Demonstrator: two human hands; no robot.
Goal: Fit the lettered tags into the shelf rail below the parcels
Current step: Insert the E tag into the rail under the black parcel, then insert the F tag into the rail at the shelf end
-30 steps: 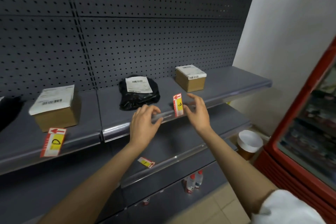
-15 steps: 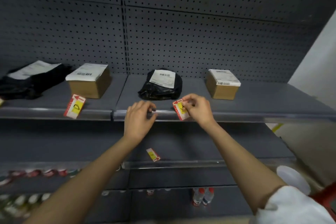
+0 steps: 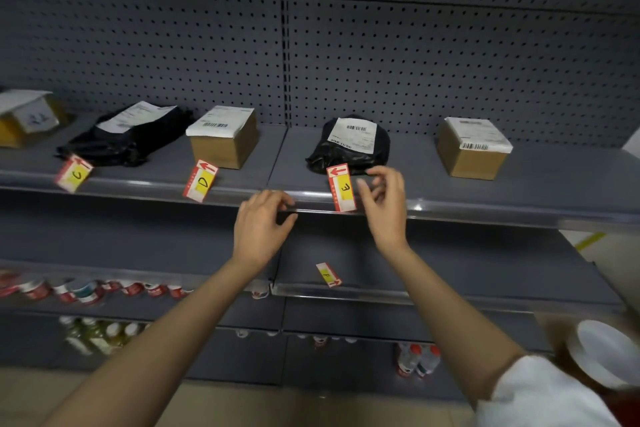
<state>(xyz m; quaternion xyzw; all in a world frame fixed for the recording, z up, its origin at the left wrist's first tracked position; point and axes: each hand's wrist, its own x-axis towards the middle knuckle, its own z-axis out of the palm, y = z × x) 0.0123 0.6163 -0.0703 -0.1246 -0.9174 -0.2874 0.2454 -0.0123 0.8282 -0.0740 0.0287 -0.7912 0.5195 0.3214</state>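
Three red-and-white tags with yellow lettered patches stand in the shelf rail (image 3: 485, 213): tag C (image 3: 73, 173), tag D (image 3: 201, 180) and tag E (image 3: 342, 188), which sits below the round black parcel (image 3: 346, 149). My right hand (image 3: 384, 199) hovers just right of tag E with its fingers spread, apart from it. My left hand (image 3: 263, 224) rests on the rail left of tag E, thumb and fingers pinching the rail's edge. Tag F (image 3: 328, 274) lies flat on the lower shelf.
Cardboard boxes (image 3: 223, 137) (image 3: 472, 147) and a flat black parcel (image 3: 128, 135) stand on the top shelf before a pegboard back wall. Cans (image 3: 86, 289) and bottles (image 3: 415, 359) fill lower shelves. A white-lidded container (image 3: 602, 350) sits at the bottom right.
My right hand has let go of tag E, which now stands upright in the rail. The view has swung left, bringing tag C and more parcels into sight.
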